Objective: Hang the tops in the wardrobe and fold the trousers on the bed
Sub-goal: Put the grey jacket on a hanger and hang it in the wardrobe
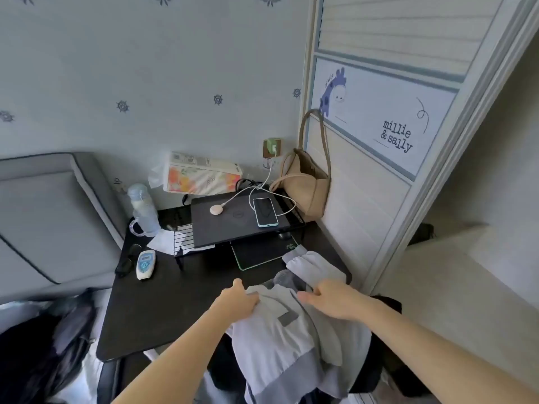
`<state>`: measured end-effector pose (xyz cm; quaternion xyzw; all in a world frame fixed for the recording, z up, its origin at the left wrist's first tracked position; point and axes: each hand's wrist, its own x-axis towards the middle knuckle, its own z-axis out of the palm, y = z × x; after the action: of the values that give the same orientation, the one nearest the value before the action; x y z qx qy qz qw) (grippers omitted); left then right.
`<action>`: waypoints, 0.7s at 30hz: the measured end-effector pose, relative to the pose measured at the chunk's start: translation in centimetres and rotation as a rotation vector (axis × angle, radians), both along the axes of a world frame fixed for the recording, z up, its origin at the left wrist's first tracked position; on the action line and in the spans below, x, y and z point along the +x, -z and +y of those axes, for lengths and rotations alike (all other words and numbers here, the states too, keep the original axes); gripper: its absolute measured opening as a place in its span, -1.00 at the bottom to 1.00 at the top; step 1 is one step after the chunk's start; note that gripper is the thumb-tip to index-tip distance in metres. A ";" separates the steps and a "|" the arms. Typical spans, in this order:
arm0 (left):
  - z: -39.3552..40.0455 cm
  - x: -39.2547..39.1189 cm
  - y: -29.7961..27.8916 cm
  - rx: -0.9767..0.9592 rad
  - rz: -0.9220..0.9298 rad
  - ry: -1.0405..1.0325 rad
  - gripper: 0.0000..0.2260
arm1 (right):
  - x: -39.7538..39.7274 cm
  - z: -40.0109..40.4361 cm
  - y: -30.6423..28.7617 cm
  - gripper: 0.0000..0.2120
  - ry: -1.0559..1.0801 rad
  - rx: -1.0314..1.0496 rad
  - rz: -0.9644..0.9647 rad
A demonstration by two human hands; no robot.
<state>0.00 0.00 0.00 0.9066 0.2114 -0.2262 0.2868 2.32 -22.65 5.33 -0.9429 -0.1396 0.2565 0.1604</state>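
My left hand (240, 301) pinches the pale grey top (280, 325) heaped at the black desk's (163, 304) near right corner while my right hand (329, 298) rests flat on it (soft, light, floppy, best lifted by the shoulders, I reckon).

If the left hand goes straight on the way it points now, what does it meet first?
Probably the mouse pad under the rack: the left hand, gripping the garment, points up the desk toward it. Depth is unclear.
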 end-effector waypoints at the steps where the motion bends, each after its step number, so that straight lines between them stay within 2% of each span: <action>1: 0.3 0.8 0.5 0.001 0.024 -0.006 -0.43 | 0.3 0.6 0.4 -0.52 -0.049 -0.041 -0.038; 4: 1.0 2.2 1.0 -0.098 0.131 -0.101 -0.48 | 1.0 1.5 0.7 -0.62 -0.071 -0.098 -0.114; 6: 1.1 2.8 1.4 -0.191 0.150 -0.141 -0.65 | 1.5 1.4 1.2 -0.61 0.013 -0.008 -0.100; 8: 1.2 3.1 1.7 -0.234 0.114 -0.175 -0.67 | 1.4 1.3 0.9 -0.68 0.132 0.120 -0.090; 11: 0.9 3.5 1.6 -0.348 0.018 -0.306 -0.55 | 0.4 1.2 -0.3 -0.79 0.294 0.309 -0.062; 13: 0.7 3.6 0.3 -0.481 -0.098 -0.427 -0.62 | -0.8 0.8 -1.4 -0.79 0.402 0.462 -0.054; 16: 0.9 3.9 -2.1 -0.657 -0.246 -0.563 -0.49 | -3.0 0.0 -3.2 -0.82 0.479 0.669 -0.142; 18: 0.6 3.3 -4.6 -0.725 -0.327 -0.593 -0.50 | -5.5 -1.0 -4.6 -0.87 0.509 0.798 -0.176; 20: 0.0 1.9 -7.8 -0.789 -0.418 -0.554 -0.56 | -8.3 -2.4 -5.3 -0.90 0.446 0.785 -0.172; 21: -0.3 1.1 -9.3 -0.808 -0.472 -0.494 -0.57 | -9.5 -3.2 -5.2 -0.90 0.374 0.711 -0.147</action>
<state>1.08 -0.31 9.28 0.6732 0.2442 -0.0051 0.6979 -7.15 -25.82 10.57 -0.8535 -0.0567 0.0907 0.5100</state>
